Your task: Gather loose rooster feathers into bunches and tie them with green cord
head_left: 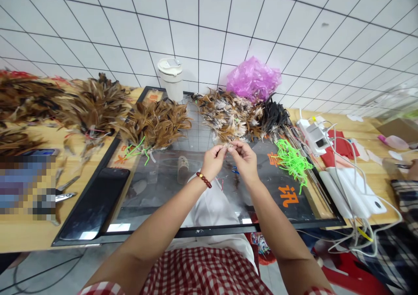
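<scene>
My left hand (214, 161), with a red bead bracelet at its wrist, is closed in a pinch. My right hand (244, 159) pinches close beside it, the fingertips of both almost meeting. Between them is a small pale wisp that looks like a feather (227, 146); the fingers hide most of it. Just beyond my hands lies a pile of mixed white and brown feathers (228, 116), with black feathers (274, 117) at its right end. Left of it sits a pile of brown feathers (156, 123). Bright green ties (294, 160) lie in a tangle to the right.
A white lidded cup (171, 79) and a crumpled purple plastic bag (253, 78) stand by the tiled wall. A black phone (94, 203) lies on the glass panel's left edge. White chargers (315, 136) and cables crowd the right. More feathers (94, 105) cover the left. A co-worker's sleeve (406, 199) shows at right.
</scene>
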The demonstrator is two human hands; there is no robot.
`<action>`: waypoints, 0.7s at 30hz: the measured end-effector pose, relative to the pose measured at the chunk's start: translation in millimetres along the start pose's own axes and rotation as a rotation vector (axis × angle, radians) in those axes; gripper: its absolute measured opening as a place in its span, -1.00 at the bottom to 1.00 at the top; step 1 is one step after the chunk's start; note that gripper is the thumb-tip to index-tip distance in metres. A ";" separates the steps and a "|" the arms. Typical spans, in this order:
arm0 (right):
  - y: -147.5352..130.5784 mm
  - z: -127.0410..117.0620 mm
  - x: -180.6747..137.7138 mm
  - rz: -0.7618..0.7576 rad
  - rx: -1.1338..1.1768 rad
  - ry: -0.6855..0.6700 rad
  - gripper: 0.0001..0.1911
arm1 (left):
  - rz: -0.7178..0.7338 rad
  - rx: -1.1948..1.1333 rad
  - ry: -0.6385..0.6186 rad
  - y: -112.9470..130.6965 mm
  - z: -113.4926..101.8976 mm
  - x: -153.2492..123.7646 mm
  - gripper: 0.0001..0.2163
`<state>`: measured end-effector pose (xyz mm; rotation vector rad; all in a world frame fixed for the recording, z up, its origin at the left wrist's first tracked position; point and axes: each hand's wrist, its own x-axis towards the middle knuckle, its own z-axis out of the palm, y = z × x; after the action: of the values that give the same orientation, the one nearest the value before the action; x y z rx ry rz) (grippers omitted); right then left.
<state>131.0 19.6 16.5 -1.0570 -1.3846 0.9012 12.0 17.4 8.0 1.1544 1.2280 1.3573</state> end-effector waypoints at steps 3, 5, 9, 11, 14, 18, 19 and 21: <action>0.8 -3.2 -0.1 -0.034 -0.035 0.008 -0.84 | 0.005 -0.018 -0.008 0.1 0.0 -0.4 -0.76; 2.3 -5.3 0.7 -0.018 -0.019 0.019 -0.83 | -0.023 -0.069 -0.003 -2.2 0.1 1.0 -0.78; 3.2 -5.0 1.9 0.006 -0.026 0.034 -0.81 | -0.037 -0.096 0.002 -4.0 -0.2 3.2 -0.78; 0.8 -3.5 1.6 -0.017 -0.039 0.021 -0.77 | -0.014 -0.047 0.000 -1.2 -0.6 2.3 -0.76; -3.4 -3.3 0.9 -0.065 -0.092 -0.016 -0.84 | 0.015 0.006 -0.026 4.5 -1.1 -0.4 -0.76; -1.5 -6.2 1.2 -0.049 -0.106 -0.020 -0.84 | -0.006 -0.004 -0.050 7.6 -0.9 -2.1 -0.79; -0.2 -6.6 1.5 -0.040 -0.101 -0.017 -0.83 | -0.014 -0.013 -0.047 7.7 -0.7 -2.2 -0.79; 1.4 -6.6 1.8 -0.034 -0.084 0.002 -0.83 | -0.021 -0.022 -0.042 8.2 -0.5 -2.3 -0.80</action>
<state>137.7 21.4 16.4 -1.0942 -1.4449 0.8234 11.4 14.6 16.0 1.1461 1.1889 1.3215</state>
